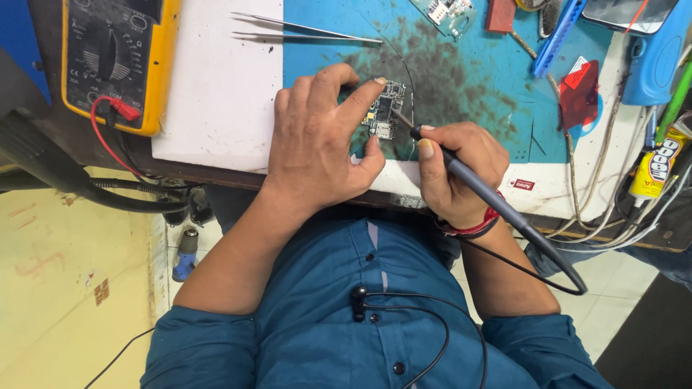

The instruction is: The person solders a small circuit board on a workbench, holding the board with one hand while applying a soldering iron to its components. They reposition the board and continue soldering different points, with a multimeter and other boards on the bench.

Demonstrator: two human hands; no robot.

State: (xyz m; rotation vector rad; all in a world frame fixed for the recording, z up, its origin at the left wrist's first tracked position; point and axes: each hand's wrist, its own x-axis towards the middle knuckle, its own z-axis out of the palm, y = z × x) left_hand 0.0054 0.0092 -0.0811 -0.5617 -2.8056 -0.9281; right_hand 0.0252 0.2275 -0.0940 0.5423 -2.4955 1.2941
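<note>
Blue matting (461,79), smudged dark near its middle, covers the table (216,94) in front of you, with a white sheet beside it on the left. Your board (385,109), a small circuit board, lies flat on that dark patch, close to the near edge of the table, its long axis running away from you. Your left hand (317,144) is the nearer one: it comes over from the left and pins the board, forefinger curled round the far end and thumb pressed at the near end, other fingers loosely bent on the mat. Your right hand (454,169) sits just right of the board, closed in a pen grip round the iron (468,180), a dark soldering iron. The iron slants up and left from your wrist, so its tip meets the board's right edge while the handle and cord trail back toward your right elbow. Tweezers (303,30) lie well apart at the far side, pointing right, and a yellow meter (119,57) rests at the far left. No container with contents is clear to see; the clutter at the far right is a glue tube (657,167), cables and tools.
</note>
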